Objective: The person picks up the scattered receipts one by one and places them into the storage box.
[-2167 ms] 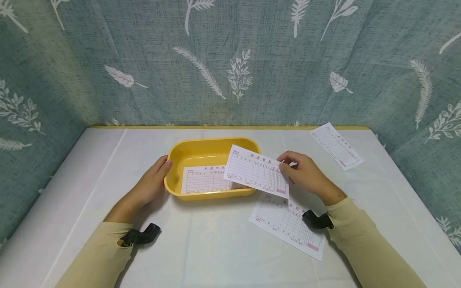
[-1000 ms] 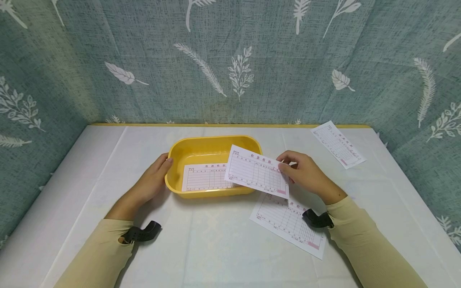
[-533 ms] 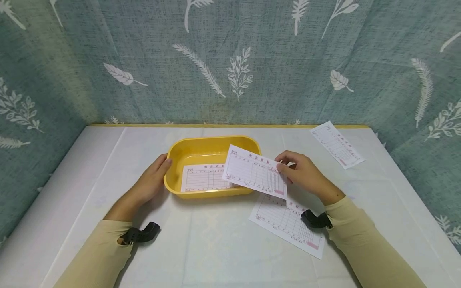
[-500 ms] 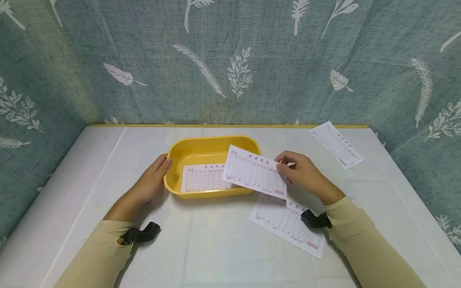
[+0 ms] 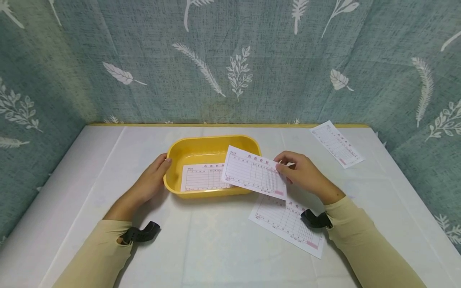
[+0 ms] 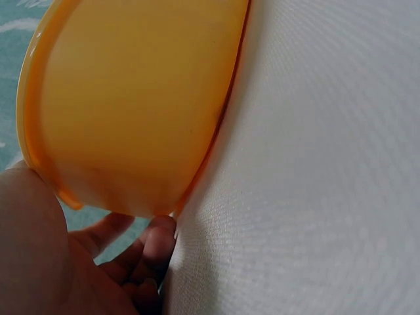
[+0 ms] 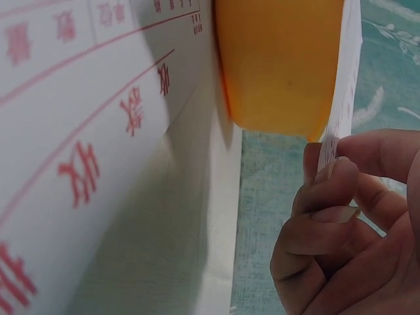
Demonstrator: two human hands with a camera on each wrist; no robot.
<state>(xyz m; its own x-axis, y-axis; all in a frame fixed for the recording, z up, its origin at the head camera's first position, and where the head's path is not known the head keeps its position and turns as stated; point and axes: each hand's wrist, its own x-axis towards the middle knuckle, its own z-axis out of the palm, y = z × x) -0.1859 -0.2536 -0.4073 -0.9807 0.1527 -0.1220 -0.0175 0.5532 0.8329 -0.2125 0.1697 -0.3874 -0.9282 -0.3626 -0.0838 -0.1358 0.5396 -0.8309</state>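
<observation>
My left hand (image 5: 153, 180) grips the left end of a yellow plastic basin (image 5: 201, 145), thumb at the rim. In the left wrist view its fingers (image 6: 157, 246) curl near the basin's lower edge. One printed receipt slip (image 5: 201, 178) lies inside the basin. My right hand (image 5: 302, 172) pinches another receipt slip (image 5: 252, 170) by its right end, between thumb and fingers. This slip slants across the basin's right front rim and hides part of the slip inside. In the right wrist view the pinched slip (image 7: 346, 79) appears nearly edge-on beside the yellow wall.
A third receipt slip (image 5: 288, 228) lies on the white tabletop (image 5: 216, 240), partly under my right wrist. Another slip (image 5: 337, 145) lies at the back right, near the yellow table edge (image 5: 144, 125). Leaf-patterned green cloth (image 5: 201, 88) stands behind and at both sides.
</observation>
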